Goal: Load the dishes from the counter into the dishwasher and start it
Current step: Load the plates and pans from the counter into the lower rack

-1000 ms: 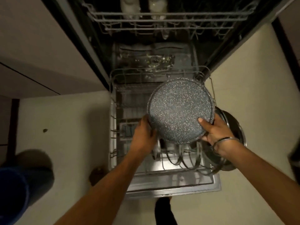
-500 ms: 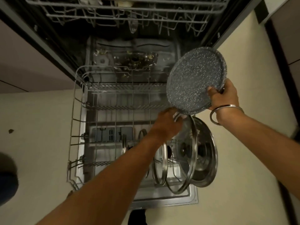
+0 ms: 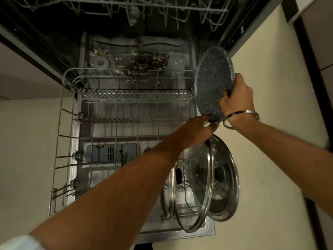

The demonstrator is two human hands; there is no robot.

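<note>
Steel-wire rack (image 3: 59, 141) is pulled out, bare at its left edge, lids (image 3: 214, 179) stood at its right; your left hand (image 3: 194, 132) pinches a lid rim, your right hand (image 3: 236, 94) grips the pan (image 3: 212, 83), now turned on edge over the right edge; slotting it, remaining dishes and starting remain

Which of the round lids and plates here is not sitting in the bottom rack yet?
The speckled grey plate. The right hand grips it in the air beside the lower rack, while the shiny steel and glass lids stand on edge in the rack's tines.
</note>
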